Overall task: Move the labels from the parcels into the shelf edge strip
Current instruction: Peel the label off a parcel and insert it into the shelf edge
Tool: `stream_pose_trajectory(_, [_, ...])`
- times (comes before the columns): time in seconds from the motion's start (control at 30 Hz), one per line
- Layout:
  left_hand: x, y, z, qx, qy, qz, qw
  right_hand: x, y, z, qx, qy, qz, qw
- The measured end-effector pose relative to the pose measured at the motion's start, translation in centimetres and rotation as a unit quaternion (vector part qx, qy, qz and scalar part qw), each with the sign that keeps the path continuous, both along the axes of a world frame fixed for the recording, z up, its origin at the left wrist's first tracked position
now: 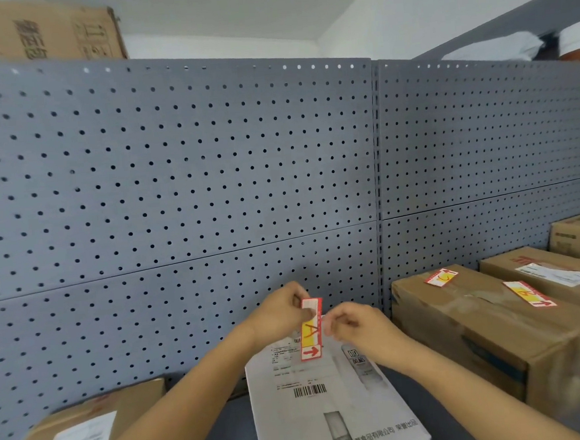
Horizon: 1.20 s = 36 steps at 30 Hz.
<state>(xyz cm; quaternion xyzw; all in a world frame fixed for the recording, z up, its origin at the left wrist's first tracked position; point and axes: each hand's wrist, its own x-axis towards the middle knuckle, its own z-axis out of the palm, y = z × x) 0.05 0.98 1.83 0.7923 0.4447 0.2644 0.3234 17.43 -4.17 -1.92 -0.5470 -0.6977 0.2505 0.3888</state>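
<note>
- The left hand [281, 311] pinches the top of a red-and-yellow label [311, 329], hanging upright above the white parcel [332, 402].
- The right hand [352, 325], at the label's 3 o'clock, is loosely curled; whether it touches the label's edge is unclear.
- Two more labels [441, 277] lie on brown parcels [477, 316] at 2 o'clock.

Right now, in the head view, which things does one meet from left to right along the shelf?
Brown parcel → left hand → held label → right hand → large brown parcel → its striped label.
</note>
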Motion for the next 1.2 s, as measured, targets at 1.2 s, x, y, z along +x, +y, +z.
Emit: stream_pose_trajectory(1.2, [-23.6, -30.4, -9.5, 0.071, 0.046, 0.262, 0.961, -17.9, -22.7, -7.0, -0.054, -0.063, 0.111, 0.99])
